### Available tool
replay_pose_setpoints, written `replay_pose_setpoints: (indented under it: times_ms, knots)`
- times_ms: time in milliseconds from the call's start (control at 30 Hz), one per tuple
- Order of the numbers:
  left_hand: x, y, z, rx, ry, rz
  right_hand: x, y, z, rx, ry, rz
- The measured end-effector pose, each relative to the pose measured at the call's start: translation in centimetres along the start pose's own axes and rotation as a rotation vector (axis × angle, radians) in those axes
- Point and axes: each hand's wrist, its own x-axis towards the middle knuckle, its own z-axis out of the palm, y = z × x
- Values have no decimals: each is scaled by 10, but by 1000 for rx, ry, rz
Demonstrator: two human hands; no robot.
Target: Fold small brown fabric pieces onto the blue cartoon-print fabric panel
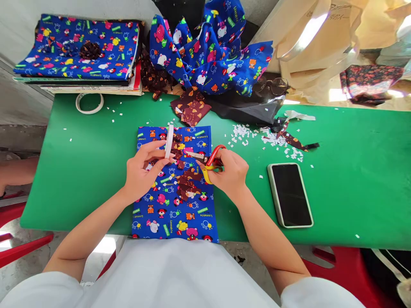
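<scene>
My left hand (143,170) is closed on a roll of white tape (169,142), held on edge between thumb and fingers. In my right hand (231,172) is a pair of scissors (213,159) with red and yellow handles, its blades pointing left toward the tape. Both hands are over a folded blue cloth (180,218) printed with cartoon animals, lying at the table's near edge. On that cloth lie brown patterned fabric scraps (186,185), partly hidden behind the left hand and the tape, and a few tiny white bits.
A phone (290,195) lies right of the cloth on the green table (353,179). White paper bits (242,133) are scattered beyond. Another tape roll (90,103), a cloth-topped stack (80,47), crumpled blue cloth (208,55), folded brown cloth (191,106) and glasses (278,86) line the back.
</scene>
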Motion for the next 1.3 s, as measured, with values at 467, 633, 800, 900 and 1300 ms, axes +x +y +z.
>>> replay_pose_setpoints:
  times_ms: [467,633,800,900,1300]
  knots:
    - [0,-3,2,-54,-30,6,6,-8,-6,-82,18,-76]
    - [0,-5,1,-51,-55,76,8,-9,-6,-75,29,-112]
    - [0,-11,0,45,-31,146,9,-8,-7,-134,48,-218]
    - [0,-13,0,76,-23,194,8,-7,-6,-168,64,-237]
    - [-2,-12,1,135,-36,178,7,-3,-5,-228,22,-257]
